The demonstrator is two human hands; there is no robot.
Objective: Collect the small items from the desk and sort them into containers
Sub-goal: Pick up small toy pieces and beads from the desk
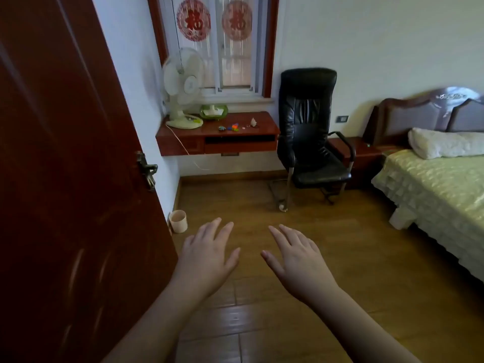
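A red-brown wall desk [264, 124] stands far ahead under the window. On it lie several small items: colourful bits [232, 127], a small dark piece [222, 128], a tiny pale piece [244, 127] and a white cone-shaped object [253, 122]. A green basket-like container [213, 111] holding something white sits at the desk's back. My left hand [207, 258] and my right hand [296, 260] are stretched out palm down over the wooden floor, fingers apart, holding nothing, well short of the desk.
A dark red door [65, 179] stands open at my left. A white fan [183, 87] occupies the desk's left end. A black office chair [309, 127] is right of the desk, a bed [440, 184] further right. A beige cup [178, 221] stands on the floor by the wall.
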